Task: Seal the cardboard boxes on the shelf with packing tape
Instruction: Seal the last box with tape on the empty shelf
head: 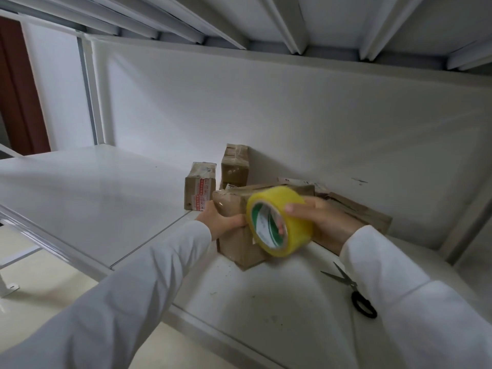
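A brown cardboard box [234, 246] stands on the white shelf [106, 198] in front of me. My left hand [218, 222] grips its left side, thumb across the front face. My right hand [327, 222] holds a roll of yellow packing tape [282, 222] against the box's top right, fingers curled over the roll's outer face. The roll hides part of the box top. Behind stand two smaller boxes, one with red labels [198, 193] and a taller taped one [235, 166]. A flat box [367, 211] lies to the right behind my right hand.
Black-handled scissors [354, 291] lie on the shelf at the right, blades apart. The shelf's back panel [292, 115] rises right behind the boxes, and the upper shelf's ribs [287, 22] hang overhead. The shelf's front edge [186, 315] runs diagonally below my arms.
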